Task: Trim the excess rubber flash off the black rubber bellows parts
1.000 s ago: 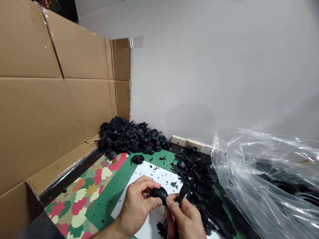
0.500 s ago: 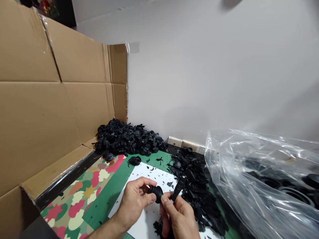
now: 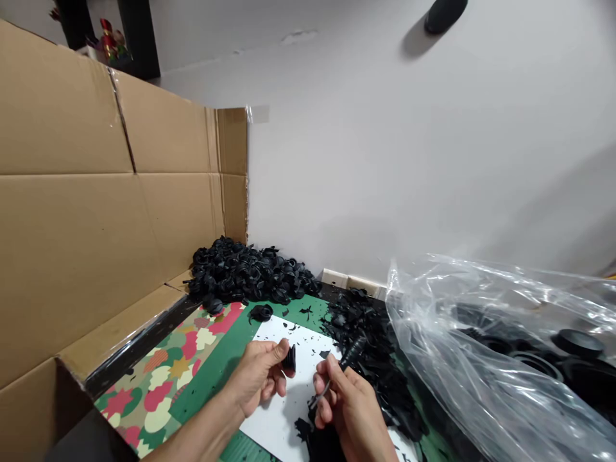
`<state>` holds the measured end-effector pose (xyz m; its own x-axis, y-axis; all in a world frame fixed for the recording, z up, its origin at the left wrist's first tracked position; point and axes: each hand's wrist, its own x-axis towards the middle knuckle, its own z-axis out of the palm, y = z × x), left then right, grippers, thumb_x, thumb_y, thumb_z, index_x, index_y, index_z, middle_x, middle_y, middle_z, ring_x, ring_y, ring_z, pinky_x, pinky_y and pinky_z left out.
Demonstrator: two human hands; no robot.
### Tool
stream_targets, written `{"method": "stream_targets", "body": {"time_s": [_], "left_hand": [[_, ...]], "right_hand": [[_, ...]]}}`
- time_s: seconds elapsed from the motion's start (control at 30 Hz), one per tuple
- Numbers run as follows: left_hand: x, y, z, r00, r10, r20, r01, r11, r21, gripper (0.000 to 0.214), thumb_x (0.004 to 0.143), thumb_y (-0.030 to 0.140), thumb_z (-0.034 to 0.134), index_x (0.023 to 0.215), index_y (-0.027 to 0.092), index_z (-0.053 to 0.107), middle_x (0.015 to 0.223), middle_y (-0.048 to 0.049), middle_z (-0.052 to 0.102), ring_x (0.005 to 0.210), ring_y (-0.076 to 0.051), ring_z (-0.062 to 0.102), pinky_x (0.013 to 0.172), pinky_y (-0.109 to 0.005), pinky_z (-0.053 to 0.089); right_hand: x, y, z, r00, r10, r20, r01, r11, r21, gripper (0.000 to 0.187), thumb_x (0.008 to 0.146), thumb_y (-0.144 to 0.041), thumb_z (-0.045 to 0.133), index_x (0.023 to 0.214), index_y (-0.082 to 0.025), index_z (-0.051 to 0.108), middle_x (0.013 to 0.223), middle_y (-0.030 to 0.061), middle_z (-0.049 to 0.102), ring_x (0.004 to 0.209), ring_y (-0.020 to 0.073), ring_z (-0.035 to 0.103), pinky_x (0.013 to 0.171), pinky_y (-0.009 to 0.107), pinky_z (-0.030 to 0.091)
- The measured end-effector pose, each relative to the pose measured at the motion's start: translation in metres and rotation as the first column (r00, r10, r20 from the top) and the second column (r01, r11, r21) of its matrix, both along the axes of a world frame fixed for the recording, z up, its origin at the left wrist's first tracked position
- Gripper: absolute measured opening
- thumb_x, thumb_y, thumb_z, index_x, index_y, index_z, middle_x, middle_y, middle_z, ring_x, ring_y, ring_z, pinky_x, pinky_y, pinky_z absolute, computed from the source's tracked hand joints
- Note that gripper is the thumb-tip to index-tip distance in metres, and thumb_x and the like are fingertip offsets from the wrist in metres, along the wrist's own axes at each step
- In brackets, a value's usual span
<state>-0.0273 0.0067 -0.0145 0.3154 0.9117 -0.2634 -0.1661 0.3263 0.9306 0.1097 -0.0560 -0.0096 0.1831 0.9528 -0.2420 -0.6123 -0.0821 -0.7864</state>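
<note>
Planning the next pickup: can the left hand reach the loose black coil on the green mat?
Probably yes: only the white sheet and green mat lie between the left hand and the black coil, though it holds a small black piece.

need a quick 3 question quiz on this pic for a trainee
1. True or false: the left hand holds a black ribbed piece.
2. Which hand holds the black-handled tool? A left, B right, C neither.
3. Fill in: the round black parts lie inside a clear plastic ___.

Key: 1 true; 2 B; 3 bag
</note>
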Motion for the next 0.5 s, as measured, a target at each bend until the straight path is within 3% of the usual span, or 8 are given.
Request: {"method": "stream_targets", "body": {"time_s": [0.3,0.5], "left_hand": [[0.001,0.005,0.014,0.998,-0.011,0.07,0.02,0.991,-0.131,0.056,0.072,0.065,0.062,0.055,0.012,0.055,0.047,-0.0046,0.063,0.025,-0.006,0.047,0.025,-0.014,0.017],[0.008,0.008,0.028,0.999,0.018,0.05,-0.009,0.983,-0.182,0.052,0.081,0.058,0.056,0.055,0.012,0.055,0.043,-0.0026,0.059,0.025,-0.004,0.04,0.028,-0.014,0.022]], "right_hand": [[-0.006,-0.003,0.0,0.999,-0.037,-0.004,0.037,0.987,0.156,0.051,0.064,-0.061,0.075,0.068,-0.013,0.061,0.062,0.0005,0.066,0.036,0.0081,0.055,0.035,0.018,0.042],[-0.016,0.01,-0.015,0.999,-0.05,0.001,0.05,0.996,0.077,0.065,0.049,-0.076,0.071,0.065,-0.015,0.056,0.052,-0.0019,0.061,0.027,0.0069,0.046,0.025,0.018,0.036]]}}
